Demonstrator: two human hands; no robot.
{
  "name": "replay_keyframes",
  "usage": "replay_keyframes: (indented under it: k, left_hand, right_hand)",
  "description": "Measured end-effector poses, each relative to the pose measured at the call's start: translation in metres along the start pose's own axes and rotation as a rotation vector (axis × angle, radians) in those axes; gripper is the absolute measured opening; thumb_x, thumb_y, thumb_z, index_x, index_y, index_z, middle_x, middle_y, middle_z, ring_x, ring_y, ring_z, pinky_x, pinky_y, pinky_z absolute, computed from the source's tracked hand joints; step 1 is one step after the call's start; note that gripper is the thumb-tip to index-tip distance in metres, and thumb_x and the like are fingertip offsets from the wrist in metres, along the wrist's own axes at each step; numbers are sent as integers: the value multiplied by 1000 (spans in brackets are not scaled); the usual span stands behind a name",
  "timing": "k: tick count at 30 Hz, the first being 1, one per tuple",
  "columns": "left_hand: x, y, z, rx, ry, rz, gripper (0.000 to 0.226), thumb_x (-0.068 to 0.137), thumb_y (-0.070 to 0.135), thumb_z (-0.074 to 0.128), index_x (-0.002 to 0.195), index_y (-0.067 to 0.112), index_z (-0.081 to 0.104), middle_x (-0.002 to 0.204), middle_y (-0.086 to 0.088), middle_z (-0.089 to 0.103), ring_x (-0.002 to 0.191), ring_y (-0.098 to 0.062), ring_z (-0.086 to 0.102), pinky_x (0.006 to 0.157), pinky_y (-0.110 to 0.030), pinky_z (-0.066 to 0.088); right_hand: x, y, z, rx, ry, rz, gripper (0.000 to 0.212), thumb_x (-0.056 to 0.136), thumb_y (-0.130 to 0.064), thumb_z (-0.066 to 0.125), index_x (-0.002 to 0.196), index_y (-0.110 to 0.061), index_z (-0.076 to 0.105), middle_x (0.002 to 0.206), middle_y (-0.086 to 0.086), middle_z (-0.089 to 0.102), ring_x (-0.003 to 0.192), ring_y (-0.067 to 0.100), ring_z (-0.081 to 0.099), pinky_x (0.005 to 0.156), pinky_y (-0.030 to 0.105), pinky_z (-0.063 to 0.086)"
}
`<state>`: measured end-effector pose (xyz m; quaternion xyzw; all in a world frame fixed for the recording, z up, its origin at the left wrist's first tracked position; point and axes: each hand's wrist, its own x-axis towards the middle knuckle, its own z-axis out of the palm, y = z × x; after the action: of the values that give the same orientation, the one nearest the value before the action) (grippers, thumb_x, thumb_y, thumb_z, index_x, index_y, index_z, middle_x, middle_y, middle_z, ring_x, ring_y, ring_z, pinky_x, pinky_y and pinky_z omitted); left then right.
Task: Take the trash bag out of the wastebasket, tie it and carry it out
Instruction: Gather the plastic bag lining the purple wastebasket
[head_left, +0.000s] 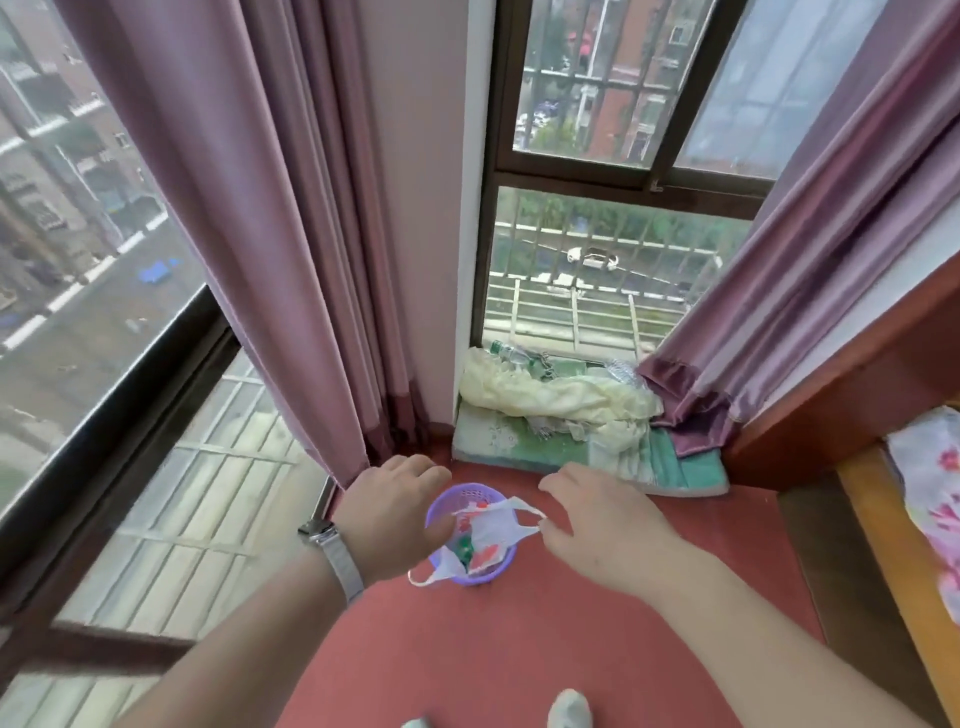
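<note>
Head view: right hand fingers pinched one trash bag handle, left hand open over purple wastebasket. Gather both handles, then lift straight.

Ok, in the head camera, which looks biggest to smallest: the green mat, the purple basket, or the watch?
1. Green mat, clearly biggest.
2. Purple basket.
3. Watch, smallest, though it is nearer the camera than the others.

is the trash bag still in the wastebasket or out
Still in: the trash bag lines the purple wastebasket, untied, its handle loops draped over the rim.
</note>
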<state>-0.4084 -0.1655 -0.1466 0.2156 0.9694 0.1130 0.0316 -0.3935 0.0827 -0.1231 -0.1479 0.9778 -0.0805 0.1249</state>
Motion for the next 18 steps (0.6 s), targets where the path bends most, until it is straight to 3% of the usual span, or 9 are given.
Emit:
replay_keyframes:
  k: [2,12,18]
  left_hand:
    - [16,-5,14,-8,-32,-38,58,73,57,44,108,18,68,102,-1,69,90,-29,64,70,-41,54]
    - [100,9,60,-92,-208,-294,37,86,45,53,116,23,61,113,2,63,106,-23,57,87,-41,47]
    - [136,-4,110,-364,-298,-566,32,87,38,59,113,21,65,114,-2,66,102,-22,60,87,-32,46]
  right_hand:
    - [19,11,10,14,-33,-7,37,88,-44,44,119,-24,51,117,-2,52,107,23,51,86,39,46]
    - [112,100,42,88,-183,-109,35,89,-45,44,117,-25,51,112,-1,52,103,24,51,72,35,39]
    - [166,156,77,136,-293,-109,40,87,-45,46,122,-26,50,115,-1,52,106,23,53,79,37,45]
